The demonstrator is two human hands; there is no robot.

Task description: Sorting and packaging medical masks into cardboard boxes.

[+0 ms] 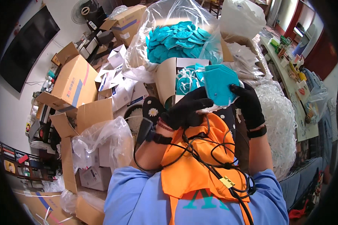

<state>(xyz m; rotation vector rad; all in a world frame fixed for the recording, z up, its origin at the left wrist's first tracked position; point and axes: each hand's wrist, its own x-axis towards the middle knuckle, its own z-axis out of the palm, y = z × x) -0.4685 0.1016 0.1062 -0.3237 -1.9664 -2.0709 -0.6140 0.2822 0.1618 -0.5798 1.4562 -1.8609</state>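
A small stack of teal face masks (pixel 221 84) is held up in front of my chest, its edges squared together. My right hand (pixel 248 104), in a black glove, grips the stack's right edge, thumb and fingers wrapped round it. From the lower left, my black-gloved left hand (pixel 187 107) holds the stack's lower left side, with white straps showing beneath. Just beyond lies an open carton (pixel 166 80) with more teal masks (pixel 187 81) and white straps inside. Behind that, a large clear plastic bag (pixel 137 56) holds a heap of loose teal masks (pixel 178 37).
Open cardboard boxes (pixel 73 84) stand at my left, one lined with plastic film (pixel 101 140). Small white boxes (pixel 118 93) are piled between them. A bag of white straps (pixel 274 123) bulges at my right, beside a long cluttered table (pixel 306 127). Black cables (pixel 199 157) hang across my orange apron.
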